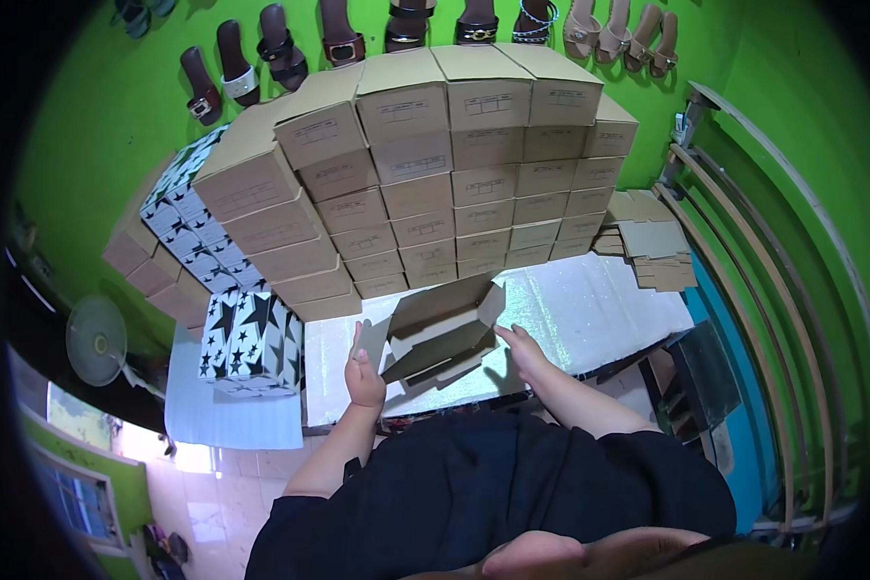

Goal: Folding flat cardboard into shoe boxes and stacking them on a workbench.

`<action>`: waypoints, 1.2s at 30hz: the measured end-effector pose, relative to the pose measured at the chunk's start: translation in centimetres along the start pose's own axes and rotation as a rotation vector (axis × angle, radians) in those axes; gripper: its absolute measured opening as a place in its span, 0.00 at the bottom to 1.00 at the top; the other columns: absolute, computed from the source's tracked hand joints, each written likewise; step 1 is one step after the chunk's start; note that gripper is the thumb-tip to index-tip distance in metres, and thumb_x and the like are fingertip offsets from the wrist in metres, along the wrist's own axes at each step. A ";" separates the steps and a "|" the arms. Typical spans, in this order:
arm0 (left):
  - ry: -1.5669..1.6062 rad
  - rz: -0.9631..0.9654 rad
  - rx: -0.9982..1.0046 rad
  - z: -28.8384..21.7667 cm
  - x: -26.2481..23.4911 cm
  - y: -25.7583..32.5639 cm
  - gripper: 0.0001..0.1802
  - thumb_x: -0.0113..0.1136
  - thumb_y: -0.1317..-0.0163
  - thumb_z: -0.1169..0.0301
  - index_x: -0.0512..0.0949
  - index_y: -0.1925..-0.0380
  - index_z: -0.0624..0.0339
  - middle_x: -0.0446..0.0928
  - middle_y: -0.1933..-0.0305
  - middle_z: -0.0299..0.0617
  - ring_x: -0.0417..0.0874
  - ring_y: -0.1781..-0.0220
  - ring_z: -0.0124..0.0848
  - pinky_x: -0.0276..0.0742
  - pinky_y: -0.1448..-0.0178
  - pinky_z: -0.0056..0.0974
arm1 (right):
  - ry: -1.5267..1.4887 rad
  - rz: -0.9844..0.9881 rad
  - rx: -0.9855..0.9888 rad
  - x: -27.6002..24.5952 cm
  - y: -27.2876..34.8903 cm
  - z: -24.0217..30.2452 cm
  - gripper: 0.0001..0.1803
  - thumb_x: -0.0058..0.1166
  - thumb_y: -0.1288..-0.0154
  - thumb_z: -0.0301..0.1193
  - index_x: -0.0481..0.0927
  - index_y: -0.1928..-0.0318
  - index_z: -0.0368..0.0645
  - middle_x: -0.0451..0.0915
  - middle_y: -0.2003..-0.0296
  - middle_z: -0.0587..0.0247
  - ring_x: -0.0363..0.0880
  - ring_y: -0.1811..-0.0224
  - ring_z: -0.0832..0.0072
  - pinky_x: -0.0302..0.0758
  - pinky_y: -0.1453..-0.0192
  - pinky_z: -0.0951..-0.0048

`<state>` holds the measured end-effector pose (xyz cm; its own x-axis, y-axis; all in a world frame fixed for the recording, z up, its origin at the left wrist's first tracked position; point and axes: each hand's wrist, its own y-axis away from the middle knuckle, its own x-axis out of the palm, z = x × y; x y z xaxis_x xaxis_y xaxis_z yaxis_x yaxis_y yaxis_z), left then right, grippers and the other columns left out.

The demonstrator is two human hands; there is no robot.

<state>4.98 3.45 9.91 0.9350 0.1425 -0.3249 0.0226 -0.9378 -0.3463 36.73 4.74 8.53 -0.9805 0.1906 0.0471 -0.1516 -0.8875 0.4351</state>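
A half-folded brown cardboard box [442, 333] lies on the shiny white table [590, 309] in front of me, its flaps standing up. My left hand [363, 375] grips the box's left flap. My right hand [524, 350] presses flat on its right side, fingers spread against the cardboard. Both forearms come up from my dark garment at the bottom.
A tall stack of closed brown boxes [435, 174] fills the table's back. Black-and-white star-patterned boxes [249, 343] stand at the left. Flat cardboard blanks [652, 251] are piled at the right. Sandals [343, 43] hang on the green wall. A fan [97, 338] stands at left.
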 end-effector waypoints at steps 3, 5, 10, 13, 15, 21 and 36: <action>-0.034 0.022 -0.002 0.3 1.6 -0.7 0.28 0.31 0.22 0.65 0.56 0.27 0.68 0.66 0.29 0.56 0.67 0.29 0.43 0.58 0.26 0.38 | 0.196 -0.034 -0.124 -0.9 -0.5 2.3 0.60 0.64 0.40 0.50 0.43 0.27 0.22 0.57 0.30 0.29 0.64 0.28 0.52 0.67 0.31 0.64; -0.060 0.030 -0.003 0.3 2.9 -0.7 0.28 0.32 0.22 0.65 0.55 0.27 0.67 0.65 0.29 0.57 0.65 0.28 0.44 0.58 0.25 0.38 | 0.317 -0.009 -0.183 -2.6 -2.7 2.2 0.49 0.58 0.34 0.50 0.52 0.26 0.30 0.68 0.35 0.33 0.70 0.33 0.51 0.68 0.31 0.65; -0.129 0.046 -0.004 0.7 5.4 -1.7 0.29 0.33 0.22 0.66 0.52 0.26 0.66 0.62 0.27 0.59 0.62 0.26 0.47 0.56 0.24 0.39 | 0.769 -0.062 -0.232 -5.4 -6.2 2.7 0.25 0.38 0.23 0.47 0.74 0.39 0.43 0.80 0.48 0.42 0.74 0.40 0.43 0.58 0.29 0.41; -0.167 0.043 -0.018 1.1 7.2 -1.9 0.29 0.34 0.23 0.67 0.50 0.25 0.66 0.60 0.26 0.60 0.59 0.24 0.49 0.55 0.23 0.40 | 0.978 -0.098 -0.340 -6.4 -6.1 3.9 0.25 0.35 0.23 0.46 0.73 0.38 0.44 0.77 0.44 0.41 0.71 0.36 0.44 0.45 0.30 0.24; -0.190 0.041 -0.030 1.4 7.9 -2.2 0.30 0.35 0.23 0.67 0.49 0.25 0.65 0.59 0.26 0.61 0.58 0.24 0.50 0.54 0.23 0.40 | 1.057 -0.111 -0.423 -7.1 -5.8 4.8 0.25 0.33 0.22 0.45 0.72 0.37 0.44 0.75 0.41 0.40 0.69 0.34 0.45 0.38 0.32 0.18; -0.257 0.047 -0.070 2.5 10.5 -2.3 0.32 0.36 0.23 0.69 0.45 0.24 0.64 0.55 0.24 0.63 0.53 0.21 0.54 0.52 0.21 0.41 | 1.121 -0.046 -0.398 -8.6 -6.6 3.8 0.25 0.33 0.22 0.44 0.72 0.37 0.42 0.73 0.40 0.40 0.66 0.31 0.46 0.39 0.32 0.16; -0.039 -0.258 -0.653 9.8 10.6 0.9 0.35 0.48 0.26 0.58 0.55 0.28 0.70 0.71 0.36 0.63 0.75 0.35 0.49 0.70 0.35 0.43 | 0.550 -0.148 -0.285 -12.1 -8.7 -1.6 0.41 0.57 0.33 0.40 0.54 0.26 0.43 0.74 0.40 0.40 0.75 0.40 0.47 0.68 0.34 0.54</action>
<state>11.43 7.23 -2.42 0.8579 0.3858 -0.3394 0.4614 -0.8691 0.1785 49.71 9.44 2.75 -0.8558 0.1442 -0.4967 -0.2436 -0.9595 0.1413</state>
